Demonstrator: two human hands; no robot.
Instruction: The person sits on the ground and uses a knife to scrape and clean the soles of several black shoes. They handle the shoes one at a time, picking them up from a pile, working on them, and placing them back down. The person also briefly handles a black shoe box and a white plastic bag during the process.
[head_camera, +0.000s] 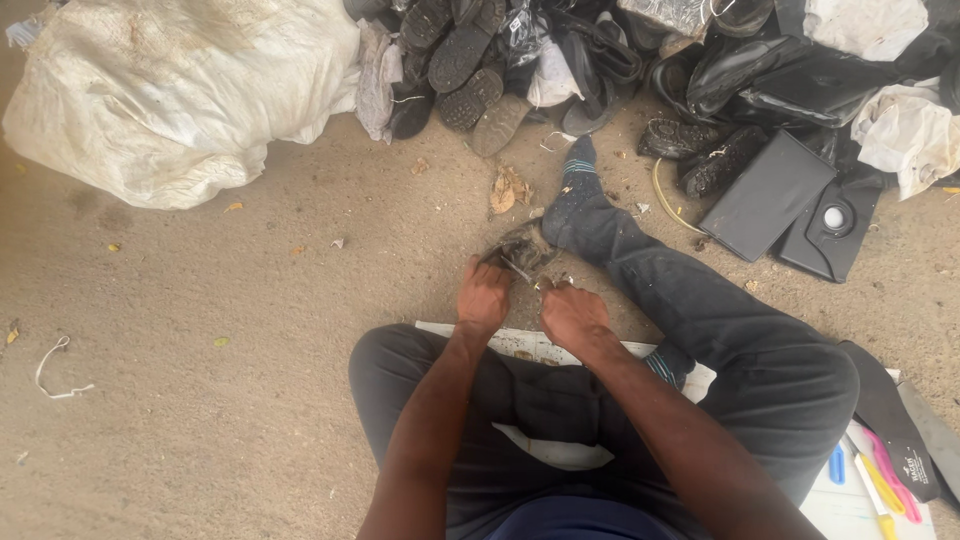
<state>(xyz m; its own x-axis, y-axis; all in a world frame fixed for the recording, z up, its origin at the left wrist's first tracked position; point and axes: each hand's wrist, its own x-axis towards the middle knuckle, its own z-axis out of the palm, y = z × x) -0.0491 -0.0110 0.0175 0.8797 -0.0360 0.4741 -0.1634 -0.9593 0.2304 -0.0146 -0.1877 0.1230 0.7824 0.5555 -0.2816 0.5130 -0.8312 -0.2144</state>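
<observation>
Shoe (520, 250) (worn, dusty) sits half hidden; left hand (484, 297) closed on it; right hand (570, 315) grip unclear.

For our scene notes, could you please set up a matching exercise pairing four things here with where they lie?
Things:
1. sack
2. shoe pile
3. cutters
4. worn shoe

Places:
A. at the hands
B. top left
C. bottom right, on the white board
D. top centre

Pairs: 1-B, 2-D, 3-C, 4-A. The left hand grips the worn shoe; the right hand is beside it.
</observation>
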